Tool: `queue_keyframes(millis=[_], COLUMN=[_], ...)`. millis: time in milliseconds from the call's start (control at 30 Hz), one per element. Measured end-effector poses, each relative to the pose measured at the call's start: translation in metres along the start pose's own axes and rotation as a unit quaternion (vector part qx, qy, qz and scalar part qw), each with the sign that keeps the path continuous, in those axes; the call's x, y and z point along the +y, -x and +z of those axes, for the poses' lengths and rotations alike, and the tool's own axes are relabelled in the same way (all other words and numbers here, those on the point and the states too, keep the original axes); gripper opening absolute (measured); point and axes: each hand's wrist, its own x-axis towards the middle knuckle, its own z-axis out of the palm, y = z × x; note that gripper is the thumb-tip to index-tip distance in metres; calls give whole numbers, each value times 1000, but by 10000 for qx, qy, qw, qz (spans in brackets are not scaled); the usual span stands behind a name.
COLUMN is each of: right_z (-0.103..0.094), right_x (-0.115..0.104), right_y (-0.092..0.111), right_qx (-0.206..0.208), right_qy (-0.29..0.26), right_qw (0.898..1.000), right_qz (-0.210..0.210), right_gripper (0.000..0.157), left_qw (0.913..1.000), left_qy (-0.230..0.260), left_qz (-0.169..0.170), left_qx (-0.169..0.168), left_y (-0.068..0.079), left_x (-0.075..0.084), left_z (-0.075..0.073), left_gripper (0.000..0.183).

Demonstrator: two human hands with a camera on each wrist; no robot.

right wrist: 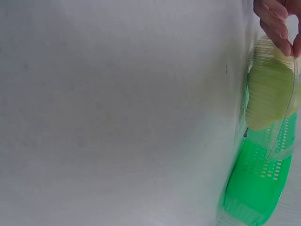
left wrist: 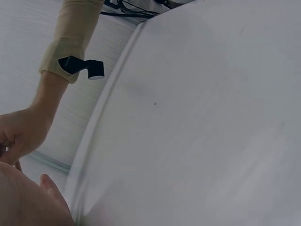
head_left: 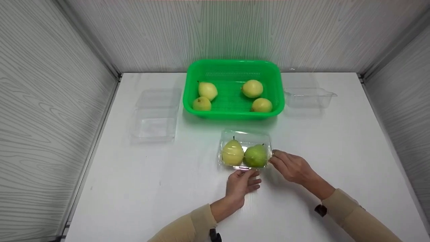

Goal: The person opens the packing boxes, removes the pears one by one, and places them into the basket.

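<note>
A clear plastic clamshell box (head_left: 247, 137) stands in front of the green basket, with a yellow pear (head_left: 232, 153) and a greener pear (head_left: 256, 156) inside. My left hand (head_left: 239, 185) pinches the box's front edge between thumb and finger, the other fingers spread to the right. At the box's right side, my right hand (head_left: 291, 166) grips the edge with its fingertips. The right wrist view catches the left hand (right wrist: 275, 21) at the ribbed wall beside the greenish pear (right wrist: 269, 89). In the left wrist view, the right hand (left wrist: 23, 132) shows beyond the near hand.
A green plastic basket (head_left: 234, 115) holding several yellow pears (head_left: 252, 88) stands at the back. An open clear box (head_left: 156, 126) lies on the left, and another clear box (head_left: 309, 98) sits right of the basket. Wood-grain panels surround the white table (head_left: 134, 188) at the back and sides.
</note>
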Motion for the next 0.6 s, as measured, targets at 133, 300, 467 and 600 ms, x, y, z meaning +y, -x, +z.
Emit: queue_keyframes(millis=[133,300,467,600], right_z=[1,3,3,4], right_x=[1,1,3,4], right_y=[-2,-2,-2,-3], right_qx=[189,290,378,461], right_qy=[-99,-254,-347,-489], right_qw=[9996,9987,9975,9958], right_qz=[173,333,483,630], right_gripper=[22,23,22,19], left_qw=[9999,9992,9989,9987], left_qy=[130,361,385,354], left_qz=[14,-20,-55,14], left_qx=[55,175,280,374], left_y=[0,2,3,4], left_x=[4,9,15,24], left_z=[-8,-21,-34,-44], left_gripper=[32,28,30,33])
